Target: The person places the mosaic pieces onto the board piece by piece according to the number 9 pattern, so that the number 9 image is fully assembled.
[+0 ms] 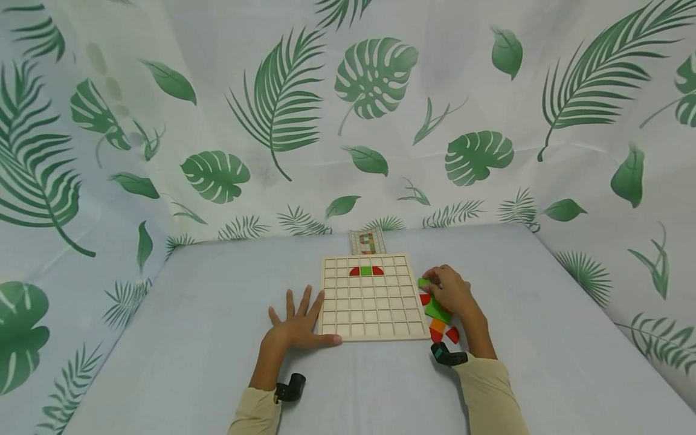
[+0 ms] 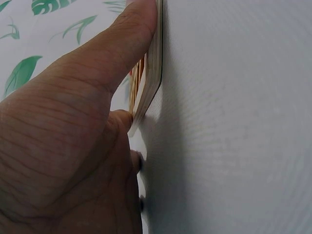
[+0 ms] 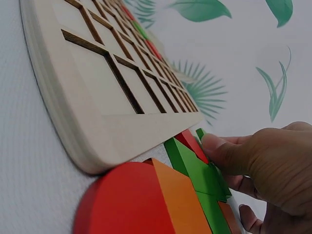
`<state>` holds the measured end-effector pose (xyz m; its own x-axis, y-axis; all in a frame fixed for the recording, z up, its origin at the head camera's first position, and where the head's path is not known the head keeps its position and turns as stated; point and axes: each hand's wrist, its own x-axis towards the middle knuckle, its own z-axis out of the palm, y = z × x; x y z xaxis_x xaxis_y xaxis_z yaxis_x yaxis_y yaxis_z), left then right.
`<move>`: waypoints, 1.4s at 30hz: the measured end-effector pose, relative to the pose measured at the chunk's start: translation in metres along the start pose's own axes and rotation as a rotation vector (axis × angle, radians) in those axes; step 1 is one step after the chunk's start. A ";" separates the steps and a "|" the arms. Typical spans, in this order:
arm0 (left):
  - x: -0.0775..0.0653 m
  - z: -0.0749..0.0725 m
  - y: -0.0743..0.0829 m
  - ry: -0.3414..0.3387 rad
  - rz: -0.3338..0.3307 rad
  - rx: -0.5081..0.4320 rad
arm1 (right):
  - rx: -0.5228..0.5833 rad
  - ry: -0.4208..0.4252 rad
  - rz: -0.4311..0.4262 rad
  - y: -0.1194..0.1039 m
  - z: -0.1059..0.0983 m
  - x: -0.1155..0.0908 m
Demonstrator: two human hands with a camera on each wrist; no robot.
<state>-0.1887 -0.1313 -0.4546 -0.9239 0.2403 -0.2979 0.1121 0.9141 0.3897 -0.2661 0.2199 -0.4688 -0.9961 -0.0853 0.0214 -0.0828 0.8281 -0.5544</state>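
The left hand (image 1: 296,331), fingers spread apart, has its thumb against the grid board (image 1: 372,314) immediately to its right. A red wedge (image 1: 452,335) and orange piece (image 1: 437,325) lie nearside of the right hand (image 1: 454,291), whose thumb and fingers are clamped on a small green piece (image 1: 422,283); beyond both hands lies a pattern card (image 1: 356,243).

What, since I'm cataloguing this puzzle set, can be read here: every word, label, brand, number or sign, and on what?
No readable text in any view.
Pattern card: any print too small to read.
Left wrist camera, right wrist camera: any marking too small to read.
Gridded wooden board, green block: no lettering shows.
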 end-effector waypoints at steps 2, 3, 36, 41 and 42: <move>-0.001 0.000 0.000 0.008 0.000 0.006 | 0.010 0.000 0.003 0.000 0.000 0.000; -0.001 0.000 0.000 0.009 0.000 0.009 | 0.015 -0.001 0.004 0.000 0.000 0.000; -0.001 0.001 -0.001 0.019 -0.002 0.037 | 0.007 0.078 -0.074 -0.003 0.002 0.000; -0.001 0.001 0.000 0.020 0.005 0.034 | 0.026 0.103 -0.110 -0.005 0.002 0.000; -0.001 0.001 0.000 0.020 0.006 0.033 | 0.028 0.104 -0.121 -0.005 0.003 0.001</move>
<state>-0.1878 -0.1309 -0.4555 -0.9301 0.2398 -0.2782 0.1297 0.9231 0.3621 -0.2661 0.2142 -0.4680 -0.9767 -0.1246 0.1750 -0.2032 0.7995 -0.5652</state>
